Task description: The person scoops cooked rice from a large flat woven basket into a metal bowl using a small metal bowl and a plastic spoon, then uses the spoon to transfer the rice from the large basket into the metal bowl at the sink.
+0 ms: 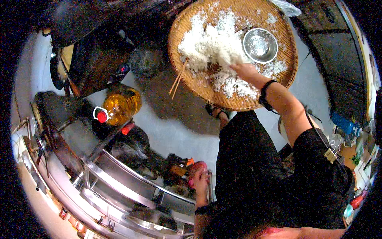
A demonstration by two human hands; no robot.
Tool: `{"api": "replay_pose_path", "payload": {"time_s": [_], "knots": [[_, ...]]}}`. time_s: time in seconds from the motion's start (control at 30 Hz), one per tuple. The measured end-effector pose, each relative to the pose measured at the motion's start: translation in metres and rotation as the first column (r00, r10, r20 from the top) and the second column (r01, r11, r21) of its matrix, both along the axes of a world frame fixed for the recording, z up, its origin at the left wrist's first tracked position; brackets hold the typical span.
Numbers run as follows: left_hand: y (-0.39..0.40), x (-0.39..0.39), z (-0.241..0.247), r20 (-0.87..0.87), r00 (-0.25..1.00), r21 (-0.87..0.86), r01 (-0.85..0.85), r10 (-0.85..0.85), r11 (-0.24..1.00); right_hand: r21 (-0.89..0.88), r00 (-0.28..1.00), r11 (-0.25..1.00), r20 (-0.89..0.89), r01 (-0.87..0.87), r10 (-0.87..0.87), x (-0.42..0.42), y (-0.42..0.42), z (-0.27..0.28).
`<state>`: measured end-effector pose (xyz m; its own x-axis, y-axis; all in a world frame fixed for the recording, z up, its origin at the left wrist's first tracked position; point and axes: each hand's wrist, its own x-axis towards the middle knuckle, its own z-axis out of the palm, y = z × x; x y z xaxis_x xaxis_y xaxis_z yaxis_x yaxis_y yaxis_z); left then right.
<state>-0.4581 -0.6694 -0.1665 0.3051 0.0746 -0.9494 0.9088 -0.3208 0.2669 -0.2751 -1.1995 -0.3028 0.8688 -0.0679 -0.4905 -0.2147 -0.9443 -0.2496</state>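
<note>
My right hand reaches into a heap of white, clumped grains that look like cooked rice. Its fingers are blurred and partly hidden against the heap, so their grip does not show. The grains are spread over a round woven bamboo tray. Just beyond that hand, a shiny metal bowl stands on the tray among scattered grains. A pair of wooden chopsticks sticks out over the tray's left edge. Low down at my left side, my left hand is beside a pink-red object; whether it grips this is unclear.
A large jug of yellow oil with a red cap stands to the left. Stainless steel shelving curves along the lower left. A dark cabinet-like surface is at right, with a clear plastic bag by the tray's far rim.
</note>
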Motion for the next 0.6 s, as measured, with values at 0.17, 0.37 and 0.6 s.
{"api": "replay_pose_path", "payload": {"time_s": [0.17,0.37,0.6], "knots": [[-0.007,0.01,-0.014,0.027,0.996,0.012,0.087,-0.087,0.996,0.723,0.773,0.647,0.259,0.242,-0.579,-0.047,-0.06,0.003],[-0.115,0.099,0.006,0.272,0.893,-0.05,0.385,-0.359,0.921,0.692,0.307,-0.468,-0.688,0.549,-0.658,-0.057,-0.05,0.153],[-0.19,0.135,0.022,0.279,0.862,-0.035,0.45,-0.424,0.892,0.373,0.713,0.74,0.238,0.56,-0.659,-0.089,-0.118,0.061]]}}
